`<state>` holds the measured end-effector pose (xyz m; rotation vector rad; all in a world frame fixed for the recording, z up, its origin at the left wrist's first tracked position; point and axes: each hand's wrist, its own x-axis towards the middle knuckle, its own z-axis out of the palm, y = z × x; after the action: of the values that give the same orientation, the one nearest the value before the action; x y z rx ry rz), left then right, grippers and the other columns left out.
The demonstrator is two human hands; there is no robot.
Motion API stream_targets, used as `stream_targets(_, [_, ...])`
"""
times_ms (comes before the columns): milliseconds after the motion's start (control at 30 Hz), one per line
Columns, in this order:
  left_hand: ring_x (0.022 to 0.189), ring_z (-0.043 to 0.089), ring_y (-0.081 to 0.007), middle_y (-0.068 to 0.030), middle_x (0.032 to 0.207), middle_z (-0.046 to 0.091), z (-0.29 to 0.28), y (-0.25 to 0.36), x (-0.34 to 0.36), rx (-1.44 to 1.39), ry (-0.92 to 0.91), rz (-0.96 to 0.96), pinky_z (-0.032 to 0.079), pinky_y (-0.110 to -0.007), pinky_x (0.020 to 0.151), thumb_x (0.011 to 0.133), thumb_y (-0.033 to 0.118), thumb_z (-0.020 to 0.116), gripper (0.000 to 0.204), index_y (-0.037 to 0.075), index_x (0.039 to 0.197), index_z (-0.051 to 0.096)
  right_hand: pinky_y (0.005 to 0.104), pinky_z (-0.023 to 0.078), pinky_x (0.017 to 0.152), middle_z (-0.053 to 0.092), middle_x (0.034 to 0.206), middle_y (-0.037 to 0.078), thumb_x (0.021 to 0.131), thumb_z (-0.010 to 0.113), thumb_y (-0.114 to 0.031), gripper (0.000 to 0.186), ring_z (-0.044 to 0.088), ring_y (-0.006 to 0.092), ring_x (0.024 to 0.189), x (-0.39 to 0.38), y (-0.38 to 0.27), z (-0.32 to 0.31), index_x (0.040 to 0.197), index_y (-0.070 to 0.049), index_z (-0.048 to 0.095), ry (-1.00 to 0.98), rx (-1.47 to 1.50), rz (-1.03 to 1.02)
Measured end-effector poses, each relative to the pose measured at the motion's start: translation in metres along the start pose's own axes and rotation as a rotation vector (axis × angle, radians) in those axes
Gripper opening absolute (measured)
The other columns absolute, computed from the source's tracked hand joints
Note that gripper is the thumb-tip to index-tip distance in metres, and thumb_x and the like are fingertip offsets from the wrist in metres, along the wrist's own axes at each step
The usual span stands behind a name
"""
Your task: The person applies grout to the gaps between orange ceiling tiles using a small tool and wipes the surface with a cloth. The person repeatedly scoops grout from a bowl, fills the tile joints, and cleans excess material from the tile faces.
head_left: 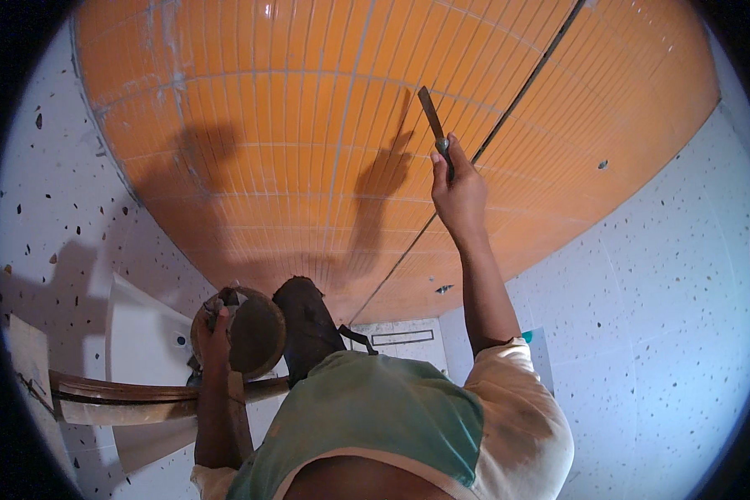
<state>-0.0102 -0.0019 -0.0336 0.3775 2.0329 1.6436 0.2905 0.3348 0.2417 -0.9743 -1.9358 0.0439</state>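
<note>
My right hand [460, 187] is raised to the orange tiled wall [283, 108], its fingers wrapped round the dark handle of a narrow-bladed putty knife [430, 114]. The blade points up and left, close to the tile joints; whether it touches them I cannot tell. Low on the left, my left hand [218, 325] grips the near rim of a round, brownish bowl [267, 337]. Something pale grey and crumpled [240, 300] sits by those fingers at the rim. The bowl's inside looks dark, and its contents cannot be made out.
A dark vertical gap [525, 93] runs through the tiles right of the knife. Speckled white walls [642, 292] flank both sides. Below the bowl, a curved wooden plank [125, 400] crosses beside a white panel [146, 333]. My dark-trousered leg [307, 321] is right of the bowl.
</note>
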Motion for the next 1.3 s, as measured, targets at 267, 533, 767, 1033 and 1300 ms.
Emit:
stream_targets(267, [0.089,0.055,-0.0094,-0.0059,0.118,0.058,0.005,0.032,-0.019,-0.099,-0.067,-0.069,0.045,-0.022,0.065,0.090,0.033,0.069,0.059,0.004,0.138,0.048,0.0417,0.052,0.058,0.067,0.079,0.024,0.096,0.060,-0.022,0.043,0.069,0.0337,0.070,0.006,0.001,0.014,0.130,0.004,0.056,-0.029,0.002,0.062])
stream_targets(533, [0.095,0.055,-0.0116,-0.0068,0.119,0.058,0.004,0.007,-0.011,-0.127,-0.014,0.088,0.047,-0.023,0.071,0.090,0.031,0.070,0.054,0.003,0.133,0.051,0.0364,0.053,0.064,0.070,0.090,0.023,0.098,0.059,-0.027,0.046,0.072,0.0279,0.077,0.005,0.000,-0.003,0.133,0.001,0.055,-0.264,-0.152,0.055])
stream_targets(767, [0.112,0.054,-0.0200,-0.0138,0.125,0.056,0.005,0.024,-0.012,-0.104,-0.088,0.035,0.046,-0.031,0.093,0.091,0.032,0.069,0.059,-0.005,0.132,0.049,0.0426,0.054,0.064,0.068,0.083,0.025,0.095,0.060,-0.018,0.040,0.069,0.0374,0.076,0.026,-0.029,-0.003,0.128,0.005,0.056,-0.116,-0.046,0.079])
stream_targets(1033, [0.088,0.059,-0.0180,-0.0096,0.105,0.064,0.015,0.020,-0.015,-0.120,0.022,0.174,0.049,-0.031,0.074,0.092,0.033,0.068,0.048,-0.002,0.123,0.058,0.0420,0.053,0.060,0.067,0.077,0.023,0.095,0.061,-0.018,0.040,0.070,0.0360,0.071,0.021,-0.022,-0.003,0.126,0.006,0.057,-0.152,-0.068,-0.004])
stream_targets(1300, [0.088,0.061,-0.0183,-0.0099,0.105,0.066,0.010,0.040,-0.022,-0.058,0.006,0.076,0.050,-0.032,0.073,0.091,0.033,0.069,0.044,0.000,0.119,0.062,0.0423,0.052,0.059,0.067,0.080,0.024,0.095,0.061,-0.019,0.038,0.070,0.0350,0.070,0.014,-0.026,0.007,0.125,0.004,0.059,-0.082,-0.057,0.018])
